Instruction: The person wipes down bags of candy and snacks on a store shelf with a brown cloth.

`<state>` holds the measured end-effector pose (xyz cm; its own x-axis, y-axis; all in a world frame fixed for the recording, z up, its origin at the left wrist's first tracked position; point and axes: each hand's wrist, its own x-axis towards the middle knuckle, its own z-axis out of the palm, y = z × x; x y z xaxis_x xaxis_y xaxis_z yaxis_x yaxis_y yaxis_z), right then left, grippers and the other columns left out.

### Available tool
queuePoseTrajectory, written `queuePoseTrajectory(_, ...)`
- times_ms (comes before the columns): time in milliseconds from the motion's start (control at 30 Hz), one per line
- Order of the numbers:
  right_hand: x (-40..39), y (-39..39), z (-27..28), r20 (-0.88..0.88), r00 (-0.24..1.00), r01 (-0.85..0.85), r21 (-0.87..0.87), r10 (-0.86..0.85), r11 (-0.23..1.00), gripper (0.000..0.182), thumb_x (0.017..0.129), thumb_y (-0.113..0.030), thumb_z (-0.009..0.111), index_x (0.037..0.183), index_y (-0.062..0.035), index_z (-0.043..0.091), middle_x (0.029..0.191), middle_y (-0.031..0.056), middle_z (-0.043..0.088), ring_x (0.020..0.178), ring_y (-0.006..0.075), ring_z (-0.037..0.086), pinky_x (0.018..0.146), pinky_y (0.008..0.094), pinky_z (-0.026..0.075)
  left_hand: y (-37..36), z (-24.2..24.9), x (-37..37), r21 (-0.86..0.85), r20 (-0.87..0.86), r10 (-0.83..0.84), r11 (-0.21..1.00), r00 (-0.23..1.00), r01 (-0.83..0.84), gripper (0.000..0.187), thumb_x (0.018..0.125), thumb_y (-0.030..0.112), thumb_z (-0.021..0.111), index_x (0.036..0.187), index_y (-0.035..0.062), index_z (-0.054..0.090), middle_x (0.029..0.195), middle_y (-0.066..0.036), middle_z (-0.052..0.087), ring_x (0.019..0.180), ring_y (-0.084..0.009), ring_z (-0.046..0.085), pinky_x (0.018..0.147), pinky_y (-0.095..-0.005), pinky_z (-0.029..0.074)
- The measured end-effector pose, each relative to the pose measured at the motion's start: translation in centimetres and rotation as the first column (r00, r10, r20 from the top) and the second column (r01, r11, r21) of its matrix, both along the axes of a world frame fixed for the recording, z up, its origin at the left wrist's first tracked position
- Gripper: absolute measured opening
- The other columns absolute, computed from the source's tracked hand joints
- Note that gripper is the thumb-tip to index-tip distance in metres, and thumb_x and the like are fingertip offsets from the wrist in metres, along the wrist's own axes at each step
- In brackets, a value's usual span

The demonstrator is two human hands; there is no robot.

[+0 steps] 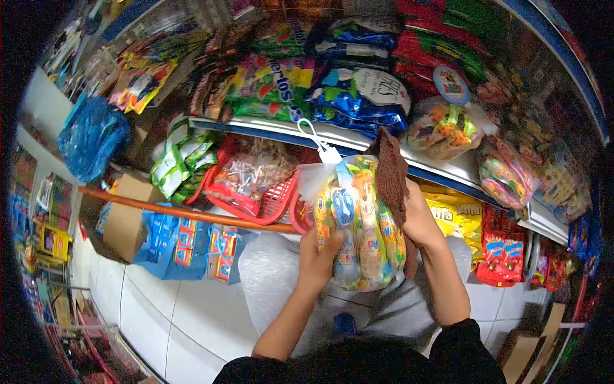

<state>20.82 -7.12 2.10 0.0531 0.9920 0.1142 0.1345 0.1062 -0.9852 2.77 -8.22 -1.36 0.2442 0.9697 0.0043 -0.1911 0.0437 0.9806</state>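
Observation:
A clear plastic bag of colourful wrapped sweets (364, 237) is held upright above my lap, with a white loop handle at its top. My left hand (318, 256) grips its left side, thumb across the front. My right hand (421, 221) is closed on a brown cloth (391, 173) at the bag's right edge. The cloth hangs down along that side and rises above the bag's top. The fingers of my right hand are partly hidden behind the cloth.
A shelf (281, 131) ahead carries blue bags (361, 96) and green Mentos bags (272, 86). Below it are a red basket (275, 201) and yellow bags (457, 214). A brown pole (192, 210) crosses at left, above a blue bag of boxes (169, 246) on white floor tiles.

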Motion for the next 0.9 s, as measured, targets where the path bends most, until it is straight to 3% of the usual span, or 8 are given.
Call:
queuePoseTrajectory(200, -3.0, -0.8, 1.2, 0.063, 0.998, 0.004, 0.026, -0.005, 1.000, 0.025, 0.084, -0.013, 0.043, 0.103, 0.0024, 0.050, 0.090, 0.0124, 0.059, 0.084, 0.0150, 0.053, 0.076, 0.0282, 0.041, -3.1, 2.5, -1.2, -0.256, 0.257, 0.041, 0.966, 0.966, 0.028, 0.033, 0.071, 0.011, 0.062, 0.101, 0.0002, 0.052, 0.091, -0.007, 0.058, 0.082, -0.0148, 0.055, 0.075, -0.0274, 0.043)
queuePoseTrajectory(467, -4.7, -3.3, 4.5, 0.034, 0.995, 0.092, -0.037, -0.091, 0.995, 0.028, 0.086, -0.022, 0.044, 0.095, 0.0029, 0.054, 0.076, 0.0033, 0.058, 0.069, 0.0098, 0.049, 0.065, 0.0279, 0.042, -2.3, 2.0, -3.8, -0.137, 0.502, -0.058, 0.980, 0.863, 0.146, 0.051, 0.065, 0.021, 0.057, 0.109, -0.0023, 0.045, 0.097, -0.011, 0.055, 0.087, -0.0180, 0.055, 0.076, -0.0291, 0.044)
queuePoseTrajectory(633, -4.0, -5.7, 8.9, 0.005, 0.943, -0.330, -0.114, 0.333, 0.937, 0.054, 0.072, -0.019, 0.065, 0.116, 0.0010, 0.042, 0.114, 0.0067, 0.048, 0.105, 0.0149, 0.044, 0.092, 0.0302, 0.033, -1.4, 1.5, -3.4, -0.224, 0.764, -0.078, 0.899, 0.641, 0.376, 0.055, 0.071, 0.036, 0.042, 0.113, 0.0012, 0.043, 0.105, -0.011, 0.051, 0.094, -0.0214, 0.052, 0.083, -0.0351, 0.042)
queuePoseTrajectory(667, -3.9, -6.2, 9.4, 0.122, 0.913, -0.368, -0.161, 0.389, 0.916, 0.058, 0.070, -0.020, 0.067, 0.118, 0.0003, 0.040, 0.120, 0.0111, 0.043, 0.112, 0.0194, 0.040, 0.095, 0.0325, 0.030, -1.2, 3.5, -2.5, -0.317, 0.818, 0.057, 0.875, 0.572, 0.366, 0.050, 0.073, 0.034, 0.040, 0.111, 0.0018, 0.045, 0.100, -0.010, 0.053, 0.091, -0.0206, 0.053, 0.080, -0.0344, 0.044)
queuePoseTrajectory(733, -3.7, -6.0, 8.2, 0.534, 0.797, -0.440, 0.192, 0.282, 0.877, 0.062, 0.069, -0.020, 0.067, 0.121, -0.0007, 0.037, 0.128, 0.0166, 0.035, 0.120, 0.0237, 0.031, 0.097, 0.0352, 0.025, 0.4, 0.2, -2.4, -0.266, 0.821, -0.001, 0.884, 0.571, 0.384, 0.054, 0.083, 0.043, 0.026, 0.118, 0.0045, 0.040, 0.112, -0.012, 0.049, 0.098, -0.0234, 0.049, 0.084, -0.0342, 0.041)
queuePoseTrajectory(767, -4.0, -5.3, 8.4, 0.637, 0.708, -0.477, 0.113, 0.305, 0.872, 0.062, 0.072, -0.019, 0.064, 0.123, -0.0015, 0.035, 0.132, 0.0186, 0.028, 0.125, 0.0265, 0.023, 0.099, 0.0371, 0.021, 0.5, 0.2, -2.1, -0.316, 0.768, 0.045, 0.894, 0.639, 0.316, 0.050, 0.079, 0.038, 0.033, 0.113, 0.0031, 0.043, 0.104, -0.010, 0.051, 0.091, -0.0210, 0.051, 0.079, -0.0323, 0.042)
queuePoseTrajectory(833, -4.0, -3.6, 7.5, 0.440, 0.850, -0.390, 0.152, 0.291, 0.908, 0.058, 0.075, -0.017, 0.059, 0.124, -0.0011, 0.033, 0.132, 0.0158, 0.029, 0.124, 0.0241, 0.025, 0.099, 0.0350, 0.021, 0.5, 0.5, -1.7, -0.404, 0.627, 0.139, 0.899, 0.766, 0.168, 0.041, 0.073, 0.029, 0.045, 0.102, 0.0003, 0.049, 0.088, -0.007, 0.056, 0.077, -0.0163, 0.055, 0.068, -0.0284, 0.045)
queuePoseTrajectory(900, -4.5, -2.5, 7.1, 0.153, 0.974, -0.185, 0.129, 0.165, 0.974, 0.050, 0.082, -0.015, 0.049, 0.126, -0.0005, 0.031, 0.129, 0.0104, 0.035, 0.117, 0.0188, 0.033, 0.097, 0.0295, 0.024, 0.3, 1.1, -1.6, -0.156, 0.406, 0.036, 0.987, 0.913, 0.030, 0.036, 0.071, 0.023, 0.049, 0.099, 0.0001, 0.050, 0.086, -0.005, 0.055, 0.075, -0.0142, 0.054, 0.067, -0.0267, 0.044)
